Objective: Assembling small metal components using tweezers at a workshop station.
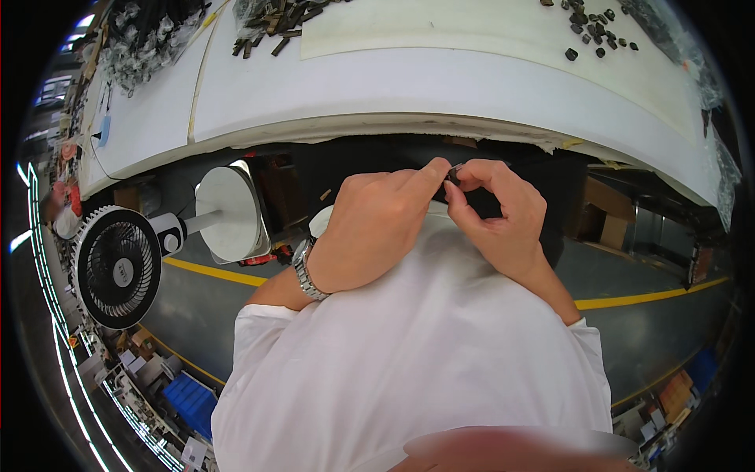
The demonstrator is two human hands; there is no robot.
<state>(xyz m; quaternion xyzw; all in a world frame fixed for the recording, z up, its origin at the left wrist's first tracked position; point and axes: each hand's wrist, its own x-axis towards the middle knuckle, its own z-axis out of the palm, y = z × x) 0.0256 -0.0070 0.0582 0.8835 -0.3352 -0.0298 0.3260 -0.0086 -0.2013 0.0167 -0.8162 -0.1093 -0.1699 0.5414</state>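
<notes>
Close in front of my chest, short of the table edge, my two hands meet at a small dark piece (452,176). My left hand (385,216), with a metal watch (305,270) on its wrist, is closed with its fingertips at the piece. My right hand (503,208) pinches the piece between thumb and forefinger, the other fingers curled. Most of the piece is hidden by the fingertips, so its exact kind cannot be told. On the white table (440,86) lie a heap of dark oblong pieces (287,20) and, farther right, several small dark blocky pieces (594,31).
A black and white fan (119,267) stands at the left, near a round white stool seat (230,214). Clear plastic bags (141,55) lie at the table's far left. An open cardboard box (605,212) sits under the table at the right.
</notes>
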